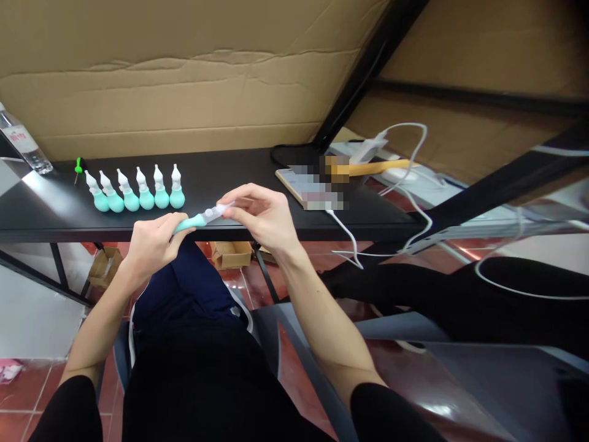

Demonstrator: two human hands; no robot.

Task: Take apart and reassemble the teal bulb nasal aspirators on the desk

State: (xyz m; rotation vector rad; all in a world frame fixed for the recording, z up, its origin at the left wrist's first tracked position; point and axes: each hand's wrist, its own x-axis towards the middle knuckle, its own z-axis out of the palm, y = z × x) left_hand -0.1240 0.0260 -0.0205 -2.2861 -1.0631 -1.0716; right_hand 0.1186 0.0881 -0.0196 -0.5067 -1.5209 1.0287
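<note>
bulb row (138, 197): was parked just past left hand (155, 242)
held bulb (199, 220): was gripped there, plus by right hand (262, 216)
desk edge (319, 234): was kinda hovered over

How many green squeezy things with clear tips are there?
7: six squeezy things in a row on the black table, one held squeezy thing between the left hand and right hand.

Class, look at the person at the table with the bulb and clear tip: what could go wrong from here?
1. The hands, left on the bulb and right on the clear tip, are near the front edge of the table; a slip might drop the piece.
2. The six bulbs in a row sit close together, so bumping one could disturb others.
3. The white cable hanging off the table could snag and drag the phone.
</note>
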